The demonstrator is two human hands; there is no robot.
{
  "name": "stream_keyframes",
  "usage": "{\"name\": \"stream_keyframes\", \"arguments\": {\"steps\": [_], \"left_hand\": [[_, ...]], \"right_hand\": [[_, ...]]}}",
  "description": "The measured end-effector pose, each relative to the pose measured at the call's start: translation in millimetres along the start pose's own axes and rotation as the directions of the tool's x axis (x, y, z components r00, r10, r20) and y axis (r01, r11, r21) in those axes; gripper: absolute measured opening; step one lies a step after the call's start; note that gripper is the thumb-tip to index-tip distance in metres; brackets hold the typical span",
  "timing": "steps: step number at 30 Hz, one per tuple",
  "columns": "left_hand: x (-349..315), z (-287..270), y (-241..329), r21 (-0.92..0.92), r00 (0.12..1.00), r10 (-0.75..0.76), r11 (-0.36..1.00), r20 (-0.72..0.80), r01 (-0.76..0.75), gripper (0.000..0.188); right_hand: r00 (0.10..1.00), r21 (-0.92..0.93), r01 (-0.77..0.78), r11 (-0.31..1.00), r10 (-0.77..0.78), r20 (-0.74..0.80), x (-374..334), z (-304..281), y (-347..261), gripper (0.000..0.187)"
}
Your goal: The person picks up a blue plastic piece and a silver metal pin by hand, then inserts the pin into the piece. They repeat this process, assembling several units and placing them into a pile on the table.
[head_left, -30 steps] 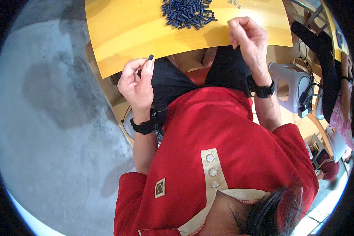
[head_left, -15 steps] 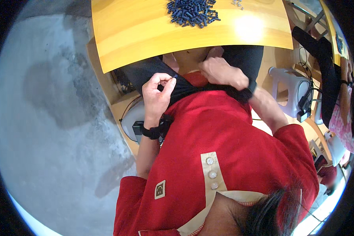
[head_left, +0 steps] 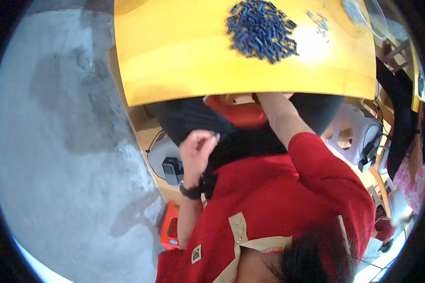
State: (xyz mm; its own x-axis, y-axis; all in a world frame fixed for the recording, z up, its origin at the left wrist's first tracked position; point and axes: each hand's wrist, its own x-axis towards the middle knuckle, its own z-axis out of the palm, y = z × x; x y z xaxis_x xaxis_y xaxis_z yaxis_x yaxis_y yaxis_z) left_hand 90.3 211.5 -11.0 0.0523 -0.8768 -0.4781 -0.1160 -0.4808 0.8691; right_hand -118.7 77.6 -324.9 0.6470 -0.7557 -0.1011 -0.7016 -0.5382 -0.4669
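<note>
My left hand (head_left: 197, 148) is closed in a pinch above my dark-clothed lap, thumb against the fingers. Whatever sits at its fingertips is too small and blurred to name. My right forearm (head_left: 284, 120) reaches forward under the near edge of the yellow table (head_left: 174, 70), and the tabletop hides that hand and its fingers. Beside the forearm, a curved red object (head_left: 241, 114) rests at my lap, partly under the table; its kind is unclear. On the tabletop lies a pile of small dark blue tube-like pieces (head_left: 259, 33).
Several small silvery pieces (head_left: 320, 23) lie right of the pile, with a clear plastic container (head_left: 363, 16) at the far right corner. A pale plastic stool (head_left: 349, 134) with cables stands to the right. An orange-red stool (head_left: 170, 226) is low at left. Another person sits at far right.
My right hand has moved forward from over my lap to under the table. The left hand stays pinched, lower in the picture. My view has shifted, showing more of the tabletop.
</note>
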Motion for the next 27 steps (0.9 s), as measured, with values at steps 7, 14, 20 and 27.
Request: {"name": "stream_keyframes", "arguments": {"steps": [7,14,20,27], "left_hand": [[-5.6,-9.3,28.0,-0.120,0.941,-0.291,0.942,0.170,0.313,0.005],[-3.5,-12.1,28.0,-0.171,0.938,-0.288,0.931,0.193,0.321,0.007],[-0.3,-16.5,27.6,-0.227,0.919,-0.346,0.895,0.191,0.384,0.009],[9.2,-18.5,25.4,-0.201,0.900,-0.370,0.887,0.231,0.416,0.009]], "right_hand": [[0.993,0.002,0.087,0.996,-0.087,-0.080,-63.7,-18.9,-64.2,0.031],[0.948,0.051,0.260,0.964,-0.245,-0.202,-119.5,9.5,-21.9,0.031],[0.924,0.110,0.338,0.935,-0.308,-0.226,-256.9,42.3,23.9,0.031],[0.935,0.134,0.320,0.938,-0.289,-0.206,-256.1,29.0,17.3,0.031]]}}
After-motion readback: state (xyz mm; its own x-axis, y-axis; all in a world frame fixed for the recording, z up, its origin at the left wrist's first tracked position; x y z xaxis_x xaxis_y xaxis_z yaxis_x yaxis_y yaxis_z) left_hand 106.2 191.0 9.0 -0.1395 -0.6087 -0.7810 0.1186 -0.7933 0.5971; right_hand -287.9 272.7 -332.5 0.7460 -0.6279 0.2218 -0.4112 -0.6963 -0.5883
